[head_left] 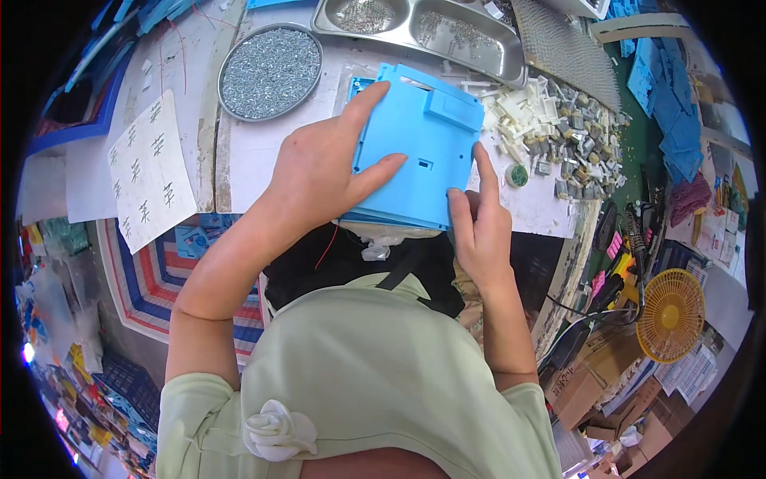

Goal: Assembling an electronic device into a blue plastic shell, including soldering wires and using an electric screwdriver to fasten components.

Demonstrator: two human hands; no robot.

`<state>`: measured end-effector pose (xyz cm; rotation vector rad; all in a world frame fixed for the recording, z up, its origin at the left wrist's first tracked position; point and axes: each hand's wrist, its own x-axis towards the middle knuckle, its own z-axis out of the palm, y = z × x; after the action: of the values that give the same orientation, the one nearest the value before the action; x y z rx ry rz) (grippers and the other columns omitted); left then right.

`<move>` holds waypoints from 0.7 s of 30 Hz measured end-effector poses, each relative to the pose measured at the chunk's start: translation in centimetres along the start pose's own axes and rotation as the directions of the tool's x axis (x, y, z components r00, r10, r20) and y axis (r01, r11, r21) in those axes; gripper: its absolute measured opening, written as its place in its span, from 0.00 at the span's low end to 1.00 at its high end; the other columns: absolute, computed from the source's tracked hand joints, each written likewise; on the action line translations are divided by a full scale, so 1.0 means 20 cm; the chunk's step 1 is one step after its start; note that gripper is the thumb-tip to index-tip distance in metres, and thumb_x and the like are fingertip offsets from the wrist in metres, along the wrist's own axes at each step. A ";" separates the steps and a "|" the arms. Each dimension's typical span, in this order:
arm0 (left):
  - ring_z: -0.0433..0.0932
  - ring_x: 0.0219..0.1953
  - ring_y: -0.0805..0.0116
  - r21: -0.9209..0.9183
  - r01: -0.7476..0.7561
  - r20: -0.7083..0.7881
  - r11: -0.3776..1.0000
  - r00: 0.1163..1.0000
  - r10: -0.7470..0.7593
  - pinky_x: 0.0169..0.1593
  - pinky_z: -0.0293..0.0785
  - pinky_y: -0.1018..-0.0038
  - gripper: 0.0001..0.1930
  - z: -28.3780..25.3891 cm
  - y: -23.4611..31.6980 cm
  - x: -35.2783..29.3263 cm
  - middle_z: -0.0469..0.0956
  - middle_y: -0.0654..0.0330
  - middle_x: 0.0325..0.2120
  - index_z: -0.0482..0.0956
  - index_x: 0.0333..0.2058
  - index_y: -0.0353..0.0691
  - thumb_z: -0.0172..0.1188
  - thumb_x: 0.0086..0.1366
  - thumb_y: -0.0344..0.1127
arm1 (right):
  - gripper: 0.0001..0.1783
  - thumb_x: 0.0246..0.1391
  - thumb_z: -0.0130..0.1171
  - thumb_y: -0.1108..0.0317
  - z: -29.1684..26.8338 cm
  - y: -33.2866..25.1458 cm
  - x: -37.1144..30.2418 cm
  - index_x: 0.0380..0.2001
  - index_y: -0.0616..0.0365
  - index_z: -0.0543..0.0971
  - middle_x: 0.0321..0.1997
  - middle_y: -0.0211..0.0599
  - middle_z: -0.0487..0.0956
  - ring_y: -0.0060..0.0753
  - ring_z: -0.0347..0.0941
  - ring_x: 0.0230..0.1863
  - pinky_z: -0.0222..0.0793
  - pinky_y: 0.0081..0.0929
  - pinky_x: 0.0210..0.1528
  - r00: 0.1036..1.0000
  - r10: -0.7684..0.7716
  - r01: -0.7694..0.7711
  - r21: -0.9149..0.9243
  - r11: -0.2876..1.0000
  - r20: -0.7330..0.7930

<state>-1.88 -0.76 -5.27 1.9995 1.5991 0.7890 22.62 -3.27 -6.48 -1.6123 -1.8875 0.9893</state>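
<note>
A blue plastic casing (411, 168), flat and roughly square, is held between my two hands at the near edge of the bench. It has a raised block near its far end and a small slot in the middle. My left hand (331, 160) grips its left side, thumb lying over the top face and index finger along the far left edge. On the right edge, my right hand (483, 219) closes with thumb and index finger. More blue plastic shows under the casing's near and left edges. A thin red wire (326, 246) hangs below the left side.
A round tray of small screws (271, 73) stands beyond my left hand. Behind the casing is a metal compartment tray (467, 40) with small parts. White plastic pieces (519, 112) and small motors (586, 144) lie heaped at right. A yellow fan (670, 315) stands farther right.
</note>
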 end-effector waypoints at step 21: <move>0.64 0.20 0.73 -0.124 0.171 -0.070 0.977 0.981 -0.181 0.28 0.66 0.75 0.32 0.06 -0.07 -0.23 0.65 0.62 0.18 0.70 0.66 0.34 0.68 0.65 0.33 | 0.32 0.61 0.64 0.58 -0.12 -0.13 0.15 0.66 0.57 0.73 0.17 0.42 0.78 0.44 0.76 0.16 0.70 0.40 0.22 0.919 -0.249 0.374 -0.476 0.796 0.306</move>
<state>-2.83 -4.97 -7.88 1.7369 1.7062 0.8831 22.05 0.03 -3.24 -1.4113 -2.6616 0.5516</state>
